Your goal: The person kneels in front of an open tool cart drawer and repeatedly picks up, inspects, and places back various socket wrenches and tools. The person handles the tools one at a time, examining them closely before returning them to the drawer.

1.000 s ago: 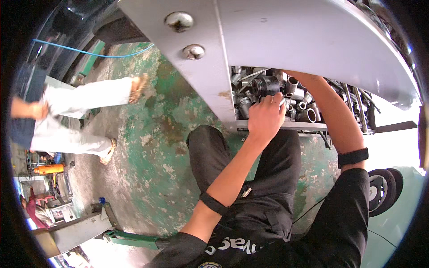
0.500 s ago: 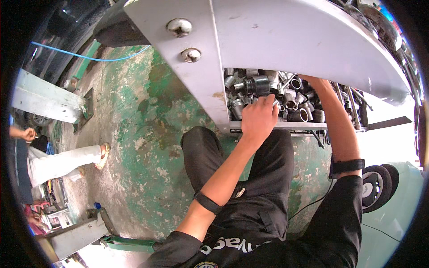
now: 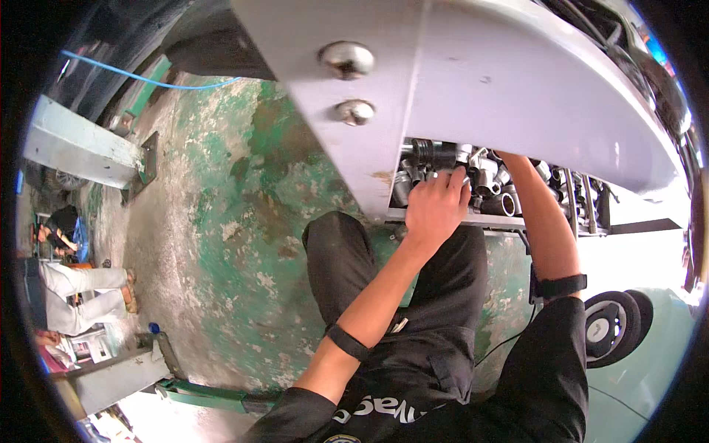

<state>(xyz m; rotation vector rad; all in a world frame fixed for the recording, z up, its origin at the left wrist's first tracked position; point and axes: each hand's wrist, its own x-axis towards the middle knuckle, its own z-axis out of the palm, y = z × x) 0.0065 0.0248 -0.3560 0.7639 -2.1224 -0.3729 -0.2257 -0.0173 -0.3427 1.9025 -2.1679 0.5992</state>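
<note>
Many metal sockets (image 3: 498,204), chrome and dark, lie heaped in a shallow metal tray (image 3: 495,220) under a pale grey panel (image 3: 502,88). My left hand (image 3: 437,207) is over the left part of the heap. Its fingers are curled, with a small silver socket (image 3: 466,179) showing between index finger and thumb. Just beyond its fingertips lies a large black cylindrical socket (image 3: 432,152). My right hand (image 3: 512,159) reaches in under the panel among the sockets; its fingers are hidden by the panel's edge.
Long metal bars (image 3: 570,198) lie at the tray's right end. Two large bolt heads (image 3: 347,59) stick out of the panel. A black wheel (image 3: 611,329) stands at lower right. Grey posts (image 3: 85,144) and a person in pale trousers (image 3: 81,292) are at far left, on a worn green floor (image 3: 229,221).
The view has shifted, so panel and tray sit farther right and lower. My left hand stays curled over the sockets; my right stays under the panel. The person at left has changed leg position.
</note>
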